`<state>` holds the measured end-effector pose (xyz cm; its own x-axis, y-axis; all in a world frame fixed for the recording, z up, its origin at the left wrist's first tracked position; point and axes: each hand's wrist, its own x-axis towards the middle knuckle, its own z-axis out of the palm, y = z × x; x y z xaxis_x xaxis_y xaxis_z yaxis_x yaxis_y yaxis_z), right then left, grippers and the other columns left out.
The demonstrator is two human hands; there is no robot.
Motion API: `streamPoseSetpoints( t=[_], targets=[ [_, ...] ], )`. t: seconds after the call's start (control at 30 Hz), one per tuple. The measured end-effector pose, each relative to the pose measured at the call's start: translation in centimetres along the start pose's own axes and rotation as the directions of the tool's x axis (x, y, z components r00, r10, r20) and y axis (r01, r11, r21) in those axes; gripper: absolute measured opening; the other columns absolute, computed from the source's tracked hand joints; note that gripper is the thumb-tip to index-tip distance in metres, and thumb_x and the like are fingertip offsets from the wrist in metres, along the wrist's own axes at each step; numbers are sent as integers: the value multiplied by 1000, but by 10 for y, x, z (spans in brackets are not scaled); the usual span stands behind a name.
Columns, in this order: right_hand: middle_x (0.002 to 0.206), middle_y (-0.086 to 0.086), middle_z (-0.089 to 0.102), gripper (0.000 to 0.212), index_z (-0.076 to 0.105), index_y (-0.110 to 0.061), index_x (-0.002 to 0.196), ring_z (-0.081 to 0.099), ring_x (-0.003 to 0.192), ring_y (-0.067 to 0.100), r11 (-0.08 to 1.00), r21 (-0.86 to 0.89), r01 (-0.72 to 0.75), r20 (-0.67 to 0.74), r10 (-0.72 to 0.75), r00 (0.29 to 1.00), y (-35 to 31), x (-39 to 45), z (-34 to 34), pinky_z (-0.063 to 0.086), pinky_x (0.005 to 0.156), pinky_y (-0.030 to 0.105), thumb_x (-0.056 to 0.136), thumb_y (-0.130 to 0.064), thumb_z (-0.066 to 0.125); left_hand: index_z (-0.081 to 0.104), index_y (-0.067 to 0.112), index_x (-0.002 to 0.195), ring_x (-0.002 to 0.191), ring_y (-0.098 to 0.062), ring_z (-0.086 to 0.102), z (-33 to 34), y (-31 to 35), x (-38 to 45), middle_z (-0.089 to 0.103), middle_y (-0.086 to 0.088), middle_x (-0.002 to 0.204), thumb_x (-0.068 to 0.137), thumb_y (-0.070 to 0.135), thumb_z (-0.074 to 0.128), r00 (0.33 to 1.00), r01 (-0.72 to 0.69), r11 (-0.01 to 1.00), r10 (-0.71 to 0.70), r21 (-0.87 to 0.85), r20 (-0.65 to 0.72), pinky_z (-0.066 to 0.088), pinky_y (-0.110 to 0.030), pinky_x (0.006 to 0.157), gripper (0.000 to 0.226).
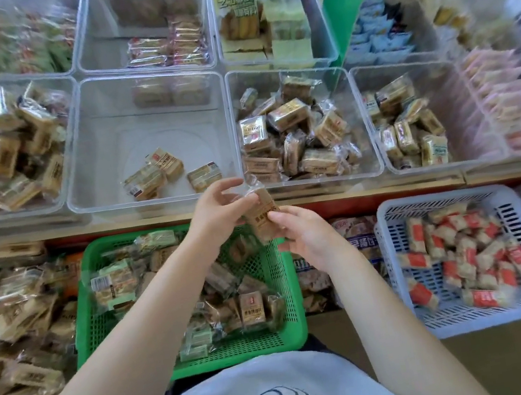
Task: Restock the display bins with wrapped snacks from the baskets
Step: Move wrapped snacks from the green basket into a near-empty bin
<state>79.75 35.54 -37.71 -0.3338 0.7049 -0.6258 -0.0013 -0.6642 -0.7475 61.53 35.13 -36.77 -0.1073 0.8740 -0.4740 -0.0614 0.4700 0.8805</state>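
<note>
Head: left hand (217, 213), right hand (307, 237) both grip brown snack (262, 216) between them.

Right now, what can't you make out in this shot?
- Head view: print on the brown snack is blurred, partly covered by left hand and right hand.
- Green basket: forearms hide its middle.
- Far-left bins: motion-blurred, cut by the edge.
</note>
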Motion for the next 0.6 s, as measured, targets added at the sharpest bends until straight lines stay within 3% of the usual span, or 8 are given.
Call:
streamPoseSetpoints(
  t=[0.07, 0.13, 0.2, 0.3, 0.43, 0.53, 0.6],
  targets=[
    [93, 8, 74, 21, 67, -7, 111, 67, 81, 20, 998, -57, 30, -49, -33, 998, -16, 0, -13, 47, 64, 29, 98, -23, 63, 60, 22, 129, 100, -16, 68, 6, 10, 8, 70, 0, 109, 93, 34, 69, 993, -76, 995, 82, 66, -90, 58, -40, 90, 39],
    [91, 10, 74, 22, 68, -3, 109, 68, 76, 20, 997, 36, 70, -167, -63, 984, -37, 6, -27, 52, 61, 26, 99, -22, 62, 57, 21, 134, 104, -13, 64, 8, 15, 17, 66, 4, 112, 98, 35, 60, 963, -164, 951, 212, 261, -168, 54, -40, 96, 39],
    [95, 12, 75, 24, 66, 0, 113, 70, 81, 22, 975, 163, 150, -299, -96, 949, -64, 19, -43, 58, 67, 29, 99, -18, 63, 53, 19, 140, 115, -17, 58, 4, 12, 29, 62, 0, 124, 100, 35, 55, 935, -191, 819, 319, 541, -153, 48, -42, 103, 43],
    [106, 18, 72, 26, 60, 1, 121, 72, 88, 26, 909, 324, 264, -389, -126, 913, -107, 49, -61, 62, 76, 35, 99, -12, 62, 48, 17, 145, 122, -22, 57, -2, 1, 45, 63, -5, 133, 102, 40, 48, 958, -131, 622, 280, 772, -64, 42, -44, 108, 49],
    [94, 17, 63, 28, 54, 4, 127, 68, 79, 26, 938, 292, 185, -412, -51, 910, -131, 74, -67, 62, 74, 33, 101, -6, 56, 48, 17, 146, 118, -21, 59, 0, -13, 50, 69, -3, 123, 106, 42, 35, 963, -112, 504, 267, 856, -32, 28, -42, 113, 49],
    [87, 17, 66, 14, 57, 3, 112, 69, 74, 27, 974, 161, 161, -359, -94, 929, -117, 67, -52, 62, 69, 33, 100, -3, 54, 47, 19, 146, 127, -20, 54, -2, -15, 49, 64, -2, 133, 106, 45, 32, 964, -120, 461, 264, 879, -7, 24, -41, 115, 51],
    [82, 16, 69, 11, 61, 1, 101, 70, 73, 27, 986, 72, 151, -236, -130, 963, -94, 53, -36, 60, 65, 33, 101, -7, 53, 48, 20, 146, 132, -20, 49, -7, -20, 47, 59, -3, 140, 103, 52, 26, 957, -136, 398, 290, 907, 17, 22, -41, 116, 58]
  ],
)
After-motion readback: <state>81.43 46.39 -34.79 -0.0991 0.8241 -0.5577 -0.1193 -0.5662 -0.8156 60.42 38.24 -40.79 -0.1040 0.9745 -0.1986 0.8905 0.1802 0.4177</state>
